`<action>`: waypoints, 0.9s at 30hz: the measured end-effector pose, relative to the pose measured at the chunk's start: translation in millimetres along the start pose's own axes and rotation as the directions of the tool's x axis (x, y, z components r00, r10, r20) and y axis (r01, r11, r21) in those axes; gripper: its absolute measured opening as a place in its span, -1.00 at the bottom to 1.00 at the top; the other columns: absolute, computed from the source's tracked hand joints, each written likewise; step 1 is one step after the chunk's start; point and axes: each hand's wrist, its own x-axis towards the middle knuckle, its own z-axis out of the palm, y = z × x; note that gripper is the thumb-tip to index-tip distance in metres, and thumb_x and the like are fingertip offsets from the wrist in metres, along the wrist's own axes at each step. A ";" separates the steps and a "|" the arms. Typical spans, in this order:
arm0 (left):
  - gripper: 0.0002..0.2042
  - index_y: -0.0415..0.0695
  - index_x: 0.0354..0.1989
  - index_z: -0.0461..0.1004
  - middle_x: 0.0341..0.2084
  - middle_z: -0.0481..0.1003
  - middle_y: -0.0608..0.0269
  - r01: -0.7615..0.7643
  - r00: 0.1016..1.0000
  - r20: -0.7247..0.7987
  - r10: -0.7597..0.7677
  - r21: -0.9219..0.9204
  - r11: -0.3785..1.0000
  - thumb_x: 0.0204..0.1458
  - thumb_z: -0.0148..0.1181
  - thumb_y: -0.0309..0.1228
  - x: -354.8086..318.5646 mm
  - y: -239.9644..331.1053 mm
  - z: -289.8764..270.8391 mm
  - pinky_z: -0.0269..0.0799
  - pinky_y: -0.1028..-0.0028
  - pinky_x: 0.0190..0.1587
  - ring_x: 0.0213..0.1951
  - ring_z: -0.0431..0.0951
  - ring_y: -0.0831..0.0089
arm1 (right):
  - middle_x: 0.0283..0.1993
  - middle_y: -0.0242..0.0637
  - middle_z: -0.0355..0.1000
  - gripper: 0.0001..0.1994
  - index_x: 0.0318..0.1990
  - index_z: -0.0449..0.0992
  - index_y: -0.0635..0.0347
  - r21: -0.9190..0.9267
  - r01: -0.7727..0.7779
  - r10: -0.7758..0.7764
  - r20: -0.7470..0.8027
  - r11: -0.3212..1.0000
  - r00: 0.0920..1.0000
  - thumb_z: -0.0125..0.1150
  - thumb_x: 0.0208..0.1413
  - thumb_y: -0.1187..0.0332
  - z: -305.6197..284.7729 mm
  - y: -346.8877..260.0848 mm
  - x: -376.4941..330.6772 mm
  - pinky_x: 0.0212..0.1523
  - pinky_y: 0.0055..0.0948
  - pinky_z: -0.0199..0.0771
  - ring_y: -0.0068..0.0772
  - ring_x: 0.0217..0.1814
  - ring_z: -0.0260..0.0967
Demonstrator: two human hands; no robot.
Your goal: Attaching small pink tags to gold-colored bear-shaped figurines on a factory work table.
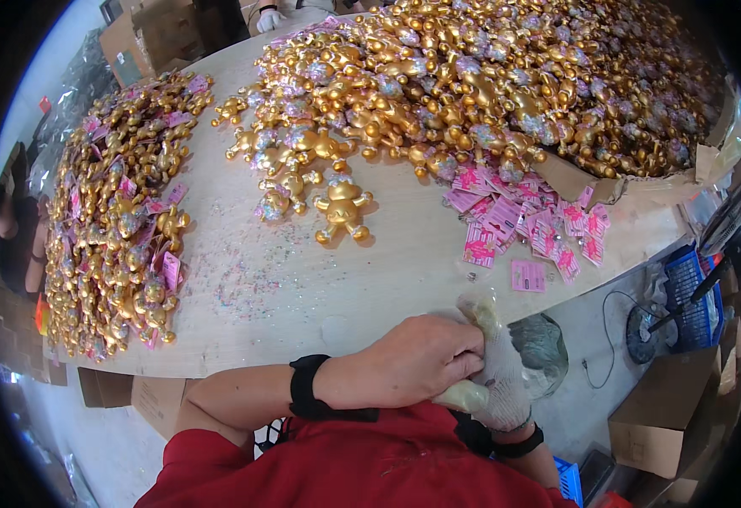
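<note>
My bare left hand is closed in front of my chest, its fingers pinching the glove on my right hand. My right hand wears a white knit glove with pale yellowish coated fingers. Its fingers point away from me over the table edge, and the thumb sticks out under my left hand. Ahead on the table, a golden bear-shaped figure with glitter at its head lies nearest among several loose ones. Close to my right hand lies a pink card, beside a heap of pink printed cards.
A large pile of golden figures fills the far right, partly in torn cardboard. Tagged figures are heaped at left. Glitter specks dot the pale table. A carton and blue crate stand right. Another person's gloved hand shows beyond.
</note>
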 end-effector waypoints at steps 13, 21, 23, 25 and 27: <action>-0.68 -0.16 -0.12 0.25 -0.47 0.53 0.06 0.122 0.979 -0.194 -0.066 0.292 0.949 0.06 0.24 -0.36 -29.4 -20.4 9.2 0.46 0.28 -0.36 -0.40 0.57 0.06 | -0.29 -0.13 0.44 -0.68 -0.12 0.42 0.21 -0.801 0.151 -0.074 0.133 0.579 0.988 0.30 -0.04 0.36 12.3 -14.9 7.1 -0.30 -0.17 0.41 -0.02 -0.26 0.41; -0.67 -0.18 -0.10 0.37 -0.53 0.46 0.23 0.197 0.972 -0.121 -0.202 -0.055 0.979 0.07 0.27 -0.27 -30.8 -26.7 -42.6 0.37 0.47 -0.38 -0.49 0.41 0.52 | -0.39 -0.14 0.42 -0.84 -0.23 0.49 0.17 -0.775 0.259 -0.157 0.206 0.576 0.966 0.24 0.03 0.37 11.9 -6.6 19.1 -0.36 -0.15 0.38 -0.02 -0.35 0.39; -0.68 -0.21 -0.20 0.42 -0.51 0.48 0.17 0.253 0.876 -0.453 -0.165 0.142 0.957 0.07 0.27 -0.21 -14.3 -60.0 -71.6 0.40 0.42 -0.38 -0.49 0.47 0.41 | -0.41 -0.13 0.43 -0.88 -0.28 0.51 0.19 -0.751 0.264 -0.220 0.161 0.605 0.962 0.23 0.04 0.37 3.0 2.3 14.7 -0.36 -0.17 0.38 -0.02 -0.37 0.40; -0.63 -0.25 -0.24 0.42 -0.49 0.50 0.06 0.430 0.740 -0.662 0.117 0.600 0.674 0.09 0.21 -0.13 -2.0 -93.4 -101.3 0.43 0.31 -0.37 -0.46 0.53 0.21 | -0.38 -0.09 0.47 -0.85 -0.27 0.53 0.23 -0.739 0.184 -0.141 0.120 0.648 0.983 0.27 0.02 0.39 4.0 3.7 14.3 -0.33 -0.24 0.42 -0.02 -0.36 0.44; -0.58 -0.28 -0.29 0.40 -0.47 0.51 -0.01 0.626 0.705 -0.695 -0.142 0.516 0.584 0.09 0.18 -0.07 10.0 -107.8 -119.9 0.43 0.22 -0.35 -0.43 0.54 0.09 | -0.38 -0.08 0.47 -0.86 -0.28 0.54 0.24 -0.727 0.151 -0.120 0.094 0.670 0.988 0.27 0.03 0.38 3.8 8.8 13.8 -0.32 -0.26 0.42 -0.02 -0.35 0.44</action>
